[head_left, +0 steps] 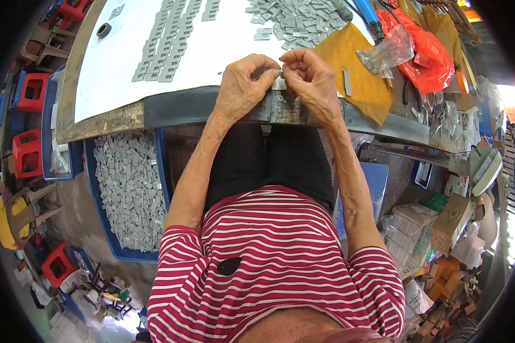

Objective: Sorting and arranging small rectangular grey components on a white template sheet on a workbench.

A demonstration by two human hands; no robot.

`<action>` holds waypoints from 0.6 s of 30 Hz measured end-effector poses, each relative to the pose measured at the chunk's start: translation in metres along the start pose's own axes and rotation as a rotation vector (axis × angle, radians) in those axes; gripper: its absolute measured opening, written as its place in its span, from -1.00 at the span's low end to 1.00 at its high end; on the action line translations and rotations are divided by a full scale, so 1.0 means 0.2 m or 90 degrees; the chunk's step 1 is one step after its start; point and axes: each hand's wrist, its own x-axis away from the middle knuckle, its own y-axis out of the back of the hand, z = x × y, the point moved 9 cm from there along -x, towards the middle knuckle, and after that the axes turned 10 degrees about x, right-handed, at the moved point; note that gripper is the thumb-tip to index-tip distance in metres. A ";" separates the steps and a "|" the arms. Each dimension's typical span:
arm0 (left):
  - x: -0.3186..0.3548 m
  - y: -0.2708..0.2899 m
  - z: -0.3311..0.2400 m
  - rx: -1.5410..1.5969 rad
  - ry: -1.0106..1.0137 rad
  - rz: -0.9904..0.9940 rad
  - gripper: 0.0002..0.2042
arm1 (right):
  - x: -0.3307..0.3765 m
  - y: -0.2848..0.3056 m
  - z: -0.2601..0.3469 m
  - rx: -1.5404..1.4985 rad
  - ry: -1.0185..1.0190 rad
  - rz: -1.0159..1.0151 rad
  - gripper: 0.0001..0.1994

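- Head view, upper centre: our left grip and right grip curl close together; fingers hide the tips, so we cannot tell whether they grasp anything.
- Upper left: rows of grey pieces on the desk slant up rightward, cut off above.
- Upper right: a lone grey strip points nearly vertical.

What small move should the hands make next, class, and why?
Probably ease the left hand and right hand slightly closer together, since both have curled fingers and their tips nearly meet at the front edge of the table. Whatever they may hold is too small to tell.
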 end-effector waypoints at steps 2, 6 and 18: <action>0.00 0.00 0.00 0.006 -0.014 -0.003 -0.86 | 0.00 0.00 0.02 0.013 0.016 -0.003 -0.84; 0.00 0.01 0.00 0.001 0.002 0.000 -0.87 | 0.02 0.00 0.02 -0.037 -0.032 -0.036 -0.85; 0.00 0.05 0.01 0.137 0.046 -0.061 -0.88 | 0.03 -0.06 -0.06 -0.275 -0.078 -0.092 -0.88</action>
